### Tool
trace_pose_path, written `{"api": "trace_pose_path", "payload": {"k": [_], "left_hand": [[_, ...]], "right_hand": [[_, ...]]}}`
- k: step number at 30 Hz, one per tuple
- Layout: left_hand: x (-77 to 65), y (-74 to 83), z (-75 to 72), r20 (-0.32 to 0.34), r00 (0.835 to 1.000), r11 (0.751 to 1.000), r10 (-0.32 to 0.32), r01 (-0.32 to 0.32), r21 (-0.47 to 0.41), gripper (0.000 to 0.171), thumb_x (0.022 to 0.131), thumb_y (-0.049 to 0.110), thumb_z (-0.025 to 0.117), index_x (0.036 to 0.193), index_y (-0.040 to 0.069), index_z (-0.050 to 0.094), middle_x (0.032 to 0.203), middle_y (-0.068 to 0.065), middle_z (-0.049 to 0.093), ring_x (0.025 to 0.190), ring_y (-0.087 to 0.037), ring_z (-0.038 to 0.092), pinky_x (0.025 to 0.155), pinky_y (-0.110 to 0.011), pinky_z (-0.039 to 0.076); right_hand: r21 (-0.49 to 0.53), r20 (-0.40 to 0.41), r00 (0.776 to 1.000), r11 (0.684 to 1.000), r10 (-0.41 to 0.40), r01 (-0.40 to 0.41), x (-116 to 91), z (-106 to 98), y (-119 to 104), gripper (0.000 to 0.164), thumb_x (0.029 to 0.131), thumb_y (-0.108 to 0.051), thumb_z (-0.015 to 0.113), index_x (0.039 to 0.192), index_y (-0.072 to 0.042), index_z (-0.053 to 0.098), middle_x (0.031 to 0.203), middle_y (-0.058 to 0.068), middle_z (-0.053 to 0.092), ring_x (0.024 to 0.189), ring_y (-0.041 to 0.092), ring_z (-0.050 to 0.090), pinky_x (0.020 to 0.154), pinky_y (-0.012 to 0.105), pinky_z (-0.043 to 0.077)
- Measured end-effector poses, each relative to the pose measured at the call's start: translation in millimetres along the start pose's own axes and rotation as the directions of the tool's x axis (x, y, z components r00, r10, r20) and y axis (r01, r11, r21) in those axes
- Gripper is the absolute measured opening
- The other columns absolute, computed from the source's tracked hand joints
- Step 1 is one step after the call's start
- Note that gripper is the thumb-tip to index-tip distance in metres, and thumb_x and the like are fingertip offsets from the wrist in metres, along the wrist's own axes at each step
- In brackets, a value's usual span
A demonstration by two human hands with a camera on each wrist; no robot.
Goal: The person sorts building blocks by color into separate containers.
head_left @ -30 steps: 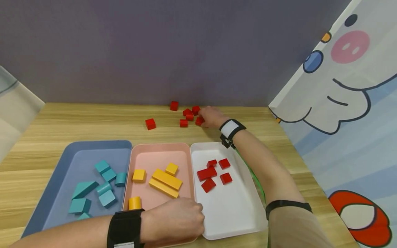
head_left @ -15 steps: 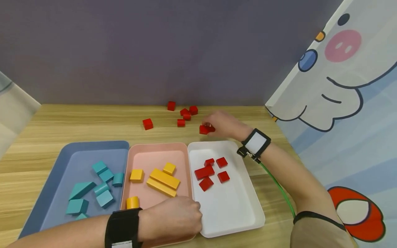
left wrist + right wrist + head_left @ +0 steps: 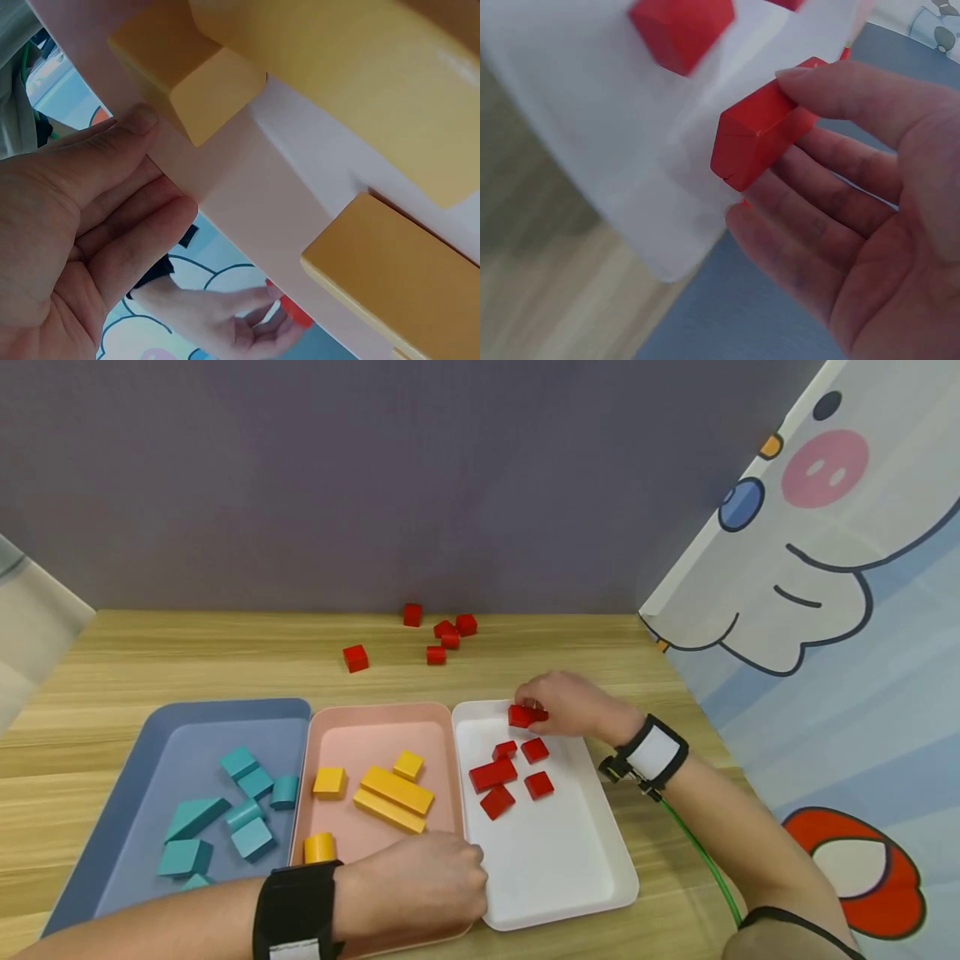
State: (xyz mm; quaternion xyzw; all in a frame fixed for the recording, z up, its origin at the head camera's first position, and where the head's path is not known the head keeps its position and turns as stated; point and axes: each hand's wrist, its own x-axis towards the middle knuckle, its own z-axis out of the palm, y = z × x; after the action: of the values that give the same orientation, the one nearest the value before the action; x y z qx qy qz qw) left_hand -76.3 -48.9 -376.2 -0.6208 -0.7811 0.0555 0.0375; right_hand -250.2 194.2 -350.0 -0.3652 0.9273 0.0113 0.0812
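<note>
In the head view my right hand (image 3: 573,703) is over the back edge of the white tray (image 3: 558,868). Its thumb and fingers pinch a red block (image 3: 757,131), which looks elongated in the right wrist view; the fingers hide part of it. Several red blocks (image 3: 492,774) lie in the tray below. My left hand (image 3: 420,881) is at the front right of the pink tray (image 3: 386,718). The left wrist view has its thumb and curled fingers (image 3: 154,232) at that tray's rim, gripping it. Yellow blocks (image 3: 397,789) lie inside the pink tray.
Several loose red blocks (image 3: 450,641) are on the wooden table (image 3: 225,652) near the grey back panel (image 3: 360,485). A blue tray (image 3: 195,714) of teal blocks (image 3: 185,857) stands at the left. A patterned curtain (image 3: 885,693) hangs on the right.
My right hand has taken hold of a red block at the back of the table and brought it toward me, over the white tray. My left hand has stayed in place.
</note>
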Motion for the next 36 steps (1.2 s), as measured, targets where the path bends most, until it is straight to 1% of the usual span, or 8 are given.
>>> {"api": "trace_pose_path", "payload": {"k": [5, 10, 13, 19, 22, 27, 32, 36], "left_hand": [[-0.3, -0.7, 1.1, -0.005, 1.000, 1.000, 0.002, -0.002, -0.007, 0.021, 0.086, 0.045, 0.072, 0.103, 0.033, 0.076, 0.087, 0.017, 0.074, 0.070, 0.001, 0.059, 0.070, -0.006, 0.044], [-0.3, -1.2, 2.6, -0.012, 1.000, 1.000, 0.010, -0.010, 0.007, 0.017, 0.088, 0.043, 0.071, 0.101, 0.033, 0.075, 0.085, 0.017, 0.073, 0.068, 0.001, 0.057, 0.067, -0.006, 0.041], [-0.2, -1.7, 3.4, -0.013, 1.000, 1.000, 0.012, -0.012, 0.012, 0.014, 0.090, 0.041, 0.070, 0.100, 0.033, 0.075, 0.085, 0.017, 0.073, 0.068, 0.001, 0.057, 0.066, -0.007, 0.041], [-1.0, -2.9, 5.1, -0.011, 1.000, 1.000, 0.008, -0.008, -0.010, 0.018, 0.088, 0.043, 0.071, 0.102, 0.033, 0.075, 0.086, 0.017, 0.073, 0.069, 0.001, 0.057, 0.067, -0.007, 0.041], [-1.7, -3.2, 5.5, -0.012, 1.000, 1.000, 0.006, -0.006, -0.014, 0.021, 0.086, 0.046, 0.071, 0.103, 0.033, 0.075, 0.087, 0.017, 0.074, 0.069, 0.001, 0.058, 0.068, -0.006, 0.042], [-2.7, -3.6, 5.5, -0.008, 1.000, 1.000, 0.003, -0.003, -0.018, 0.020, 0.087, 0.045, 0.071, 0.103, 0.033, 0.075, 0.087, 0.017, 0.074, 0.069, 0.001, 0.058, 0.067, -0.006, 0.040], [-2.7, -3.8, 6.3, -0.015, 1.000, 1.000, 0.008, -0.008, -0.005, 0.017, 0.089, 0.043, 0.070, 0.102, 0.034, 0.075, 0.086, 0.018, 0.073, 0.068, 0.001, 0.057, 0.065, -0.007, 0.038], [-2.4, -3.4, 6.6, -0.023, 1.000, 1.000, 0.012, -0.012, -0.009, 0.020, 0.089, 0.045, 0.069, 0.104, 0.034, 0.075, 0.087, 0.018, 0.073, 0.070, 0.001, 0.057, 0.067, -0.006, 0.039]], "right_hand": [[-0.011, 0.032, 0.999, 1.000, 0.001, -0.001, -0.6, 11.9, 1.6, 0.025, 0.082, -0.021, 0.081, 0.104, -0.015, 0.069, 0.085, -0.004, 0.066, 0.076, 0.012, 0.055, 0.076, 0.028, 0.052], [-0.038, 0.025, 1.000, 0.999, -0.001, 0.002, -0.9, 19.3, 4.7, 0.023, 0.082, -0.017, 0.080, 0.102, -0.014, 0.069, 0.088, -0.002, 0.068, 0.077, 0.013, 0.056, 0.079, 0.032, 0.053], [-0.042, 0.031, 0.999, 0.999, 0.013, -0.011, -0.4, 23.8, 6.1, 0.025, 0.081, -0.018, 0.082, 0.101, -0.015, 0.068, 0.086, -0.003, 0.067, 0.077, 0.012, 0.055, 0.078, 0.031, 0.053], [-0.043, 0.031, 0.999, 0.999, 0.022, -0.021, -0.1, 25.8, 6.2, 0.025, 0.080, -0.020, 0.083, 0.099, -0.016, 0.067, 0.084, -0.003, 0.067, 0.075, 0.012, 0.055, 0.076, 0.029, 0.052], [-0.043, 0.017, 0.999, 0.999, 0.031, -0.030, 0.7, 18.7, 4.6, 0.027, 0.080, -0.021, 0.083, 0.103, -0.015, 0.069, 0.087, -0.002, 0.069, 0.077, 0.012, 0.057, 0.076, 0.029, 0.054], [-0.008, -0.021, 0.999, 1.000, 0.025, -0.025, 9.1, -8.0, 1.9, 0.028, 0.081, -0.019, 0.082, 0.106, -0.012, 0.071, 0.095, 0.002, 0.073, 0.084, 0.018, 0.065, 0.079, 0.032, 0.056], [0.013, -0.045, 0.999, 1.000, 0.006, -0.005, 27.2, -33.8, 6.3, 0.030, 0.083, -0.015, 0.080, 0.110, -0.008, 0.069, 0.104, 0.007, 0.073, 0.091, 0.024, 0.068, 0.082, 0.035, 0.057], [0.003, -0.082, 0.997, 1.000, -0.001, 0.001, 43.2, -46.7, 13.0, 0.025, 0.084, -0.014, 0.078, 0.108, -0.007, 0.070, 0.103, 0.008, 0.073, 0.089, 0.023, 0.068, 0.082, 0.036, 0.057]]}}
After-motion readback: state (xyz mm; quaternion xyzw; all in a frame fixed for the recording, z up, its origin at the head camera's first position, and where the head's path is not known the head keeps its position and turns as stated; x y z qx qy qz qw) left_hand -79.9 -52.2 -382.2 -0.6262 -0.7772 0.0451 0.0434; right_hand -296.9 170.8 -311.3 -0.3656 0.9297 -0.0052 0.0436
